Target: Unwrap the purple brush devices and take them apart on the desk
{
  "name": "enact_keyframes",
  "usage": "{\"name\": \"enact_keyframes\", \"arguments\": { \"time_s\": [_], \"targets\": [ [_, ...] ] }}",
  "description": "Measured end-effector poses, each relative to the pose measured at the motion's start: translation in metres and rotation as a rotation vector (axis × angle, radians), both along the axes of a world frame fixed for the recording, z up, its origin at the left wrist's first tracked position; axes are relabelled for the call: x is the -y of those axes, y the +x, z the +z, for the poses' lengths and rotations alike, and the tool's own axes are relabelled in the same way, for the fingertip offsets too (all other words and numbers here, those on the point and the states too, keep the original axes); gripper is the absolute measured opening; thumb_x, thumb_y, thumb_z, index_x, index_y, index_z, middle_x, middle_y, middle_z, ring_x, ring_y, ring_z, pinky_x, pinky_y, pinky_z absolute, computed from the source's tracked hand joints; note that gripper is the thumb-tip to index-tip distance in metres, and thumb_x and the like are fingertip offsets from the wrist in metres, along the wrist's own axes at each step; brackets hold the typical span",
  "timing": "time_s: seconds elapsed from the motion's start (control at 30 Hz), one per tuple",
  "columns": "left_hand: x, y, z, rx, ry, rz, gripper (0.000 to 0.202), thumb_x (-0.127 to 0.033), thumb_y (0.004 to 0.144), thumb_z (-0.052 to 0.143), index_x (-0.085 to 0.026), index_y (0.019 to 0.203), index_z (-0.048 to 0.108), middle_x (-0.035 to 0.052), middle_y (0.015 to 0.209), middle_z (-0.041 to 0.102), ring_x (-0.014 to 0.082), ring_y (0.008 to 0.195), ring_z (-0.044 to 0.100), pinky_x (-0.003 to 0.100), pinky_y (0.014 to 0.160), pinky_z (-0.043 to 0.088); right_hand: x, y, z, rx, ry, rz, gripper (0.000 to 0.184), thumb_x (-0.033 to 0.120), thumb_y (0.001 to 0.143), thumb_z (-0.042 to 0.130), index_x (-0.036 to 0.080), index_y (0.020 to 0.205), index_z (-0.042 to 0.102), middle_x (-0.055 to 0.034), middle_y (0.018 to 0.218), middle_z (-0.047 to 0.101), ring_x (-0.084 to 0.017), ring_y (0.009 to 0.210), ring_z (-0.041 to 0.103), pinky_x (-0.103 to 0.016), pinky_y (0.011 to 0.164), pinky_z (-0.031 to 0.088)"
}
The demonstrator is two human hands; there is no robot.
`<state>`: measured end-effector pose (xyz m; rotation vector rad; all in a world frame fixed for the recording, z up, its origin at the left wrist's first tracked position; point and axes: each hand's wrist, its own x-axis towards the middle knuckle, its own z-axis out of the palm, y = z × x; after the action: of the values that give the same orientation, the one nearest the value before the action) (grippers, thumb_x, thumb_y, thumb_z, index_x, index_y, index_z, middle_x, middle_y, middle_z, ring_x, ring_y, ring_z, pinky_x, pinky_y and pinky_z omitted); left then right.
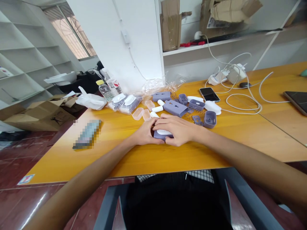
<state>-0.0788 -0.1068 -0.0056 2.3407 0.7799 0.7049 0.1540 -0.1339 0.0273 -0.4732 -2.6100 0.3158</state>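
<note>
Both hands are closed around a purple-grey plastic case (159,135) with a white slotted piece (164,132) on it, low over the table's front half. My left hand (145,131) grips its left end, thumb along the near side. My right hand (178,127) lies over the top and right end, hiding much of it. Just beyond the hands are a perforated purple-grey housing (175,108), a second such housing (161,96), small purple-grey cups (210,119), white cylindrical pieces (157,109), translucent pinkish cups (138,113) and white oval shells (213,107).
Bagged purple-and-white units (129,104), a yellow-capped bottle (105,90) and a white plastic bag (91,99) lie back left. A phone (209,94) and looping white cables (251,110) are at back right. A blurred flat object (87,134) lies left on the wooden table (192,156).
</note>
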Motion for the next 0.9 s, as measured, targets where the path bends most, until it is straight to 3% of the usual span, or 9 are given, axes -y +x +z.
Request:
{"name": "enact_keyframes", "arguments": {
  "time_s": [0.1, 0.2, 0.33, 0.43, 0.6, 0.9],
  "targets": [
    [-0.002, -0.001, 0.0, -0.008, 0.008, -0.012, 0.076, -0.058, 0.067, 0.094, -0.019, 0.123, 0.062, 0.0102, 0.121, 0.07, 0.0333, 0.111, 0.068, 0.05, 0.1, 0.055, -0.003, 0.005, 0.002, 0.001, -0.067, -0.012, 0.059, 0.021, 0.076, 0.068, 0.014, 0.134, 0.071, -0.0164, 0.133, 0.073, -0.035, 0.111, 0.061, -0.056, 0.103, 0.051],
    [-0.005, -0.002, -0.001, 0.022, -0.017, -0.072, 0.076, -0.057, 0.068, 0.094, -0.018, 0.126, 0.064, 0.011, 0.123, 0.07, 0.0345, 0.114, 0.067, 0.05, 0.102, 0.055, -0.011, 0.014, 0.002, -0.091, -0.199, 0.064, 0.069, 0.022, 0.078, 0.068, 0.021, 0.146, 0.063, -0.0121, 0.142, 0.069, -0.033, 0.119, 0.061, -0.056, 0.108, 0.048],
    [-0.006, -0.002, -0.001, 0.036, -0.066, -0.144, 0.076, -0.054, 0.069, 0.095, -0.019, 0.13, 0.064, 0.0105, 0.126, 0.07, 0.0344, 0.116, 0.068, 0.05, 0.102, 0.057, -0.014, 0.021, 0.005, -0.16, -0.354, 0.163, 0.066, 0.027, 0.086, 0.066, 0.023, 0.151, 0.058, -0.0112, 0.14, 0.07, -0.031, 0.122, 0.065, -0.051, 0.107, 0.049],
    [-0.006, -0.002, -0.003, 0.052, -0.039, -0.125, 0.077, -0.051, 0.066, 0.096, -0.019, 0.128, 0.064, 0.011, 0.125, 0.071, 0.0337, 0.113, 0.069, 0.049, 0.1, 0.057, -0.004, 0.013, 0.011, -0.094, -0.249, 0.081, 0.055, 0.029, 0.086, 0.072, 0.023, 0.14, 0.068, -0.0109, 0.144, 0.068, -0.033, 0.126, 0.062, -0.052, 0.111, 0.046],
    [-0.005, -0.002, -0.005, 0.066, -0.053, -0.104, 0.074, -0.05, 0.066, 0.095, -0.019, 0.125, 0.064, 0.0121, 0.126, 0.072, 0.0339, 0.114, 0.069, 0.049, 0.1, 0.057, 0.009, -0.005, 0.015, 0.074, -0.051, -0.035, 0.03, 0.032, 0.084, 0.077, 0.019, 0.112, 0.078, -0.0133, 0.124, 0.074, -0.034, 0.11, 0.064, -0.053, 0.102, 0.05],
    [-0.001, -0.001, 0.002, 0.035, -0.082, -0.13, 0.065, -0.051, 0.07, 0.095, -0.017, 0.12, 0.07, 0.0108, 0.118, 0.076, 0.0324, 0.109, 0.071, 0.046, 0.097, 0.058, 0.004, 0.0, 0.012, 0.122, -0.003, -0.007, 0.046, 0.032, 0.076, 0.089, 0.018, 0.117, 0.075, -0.0114, 0.124, 0.075, -0.033, 0.111, 0.061, -0.049, 0.097, 0.05]
  ]
}}
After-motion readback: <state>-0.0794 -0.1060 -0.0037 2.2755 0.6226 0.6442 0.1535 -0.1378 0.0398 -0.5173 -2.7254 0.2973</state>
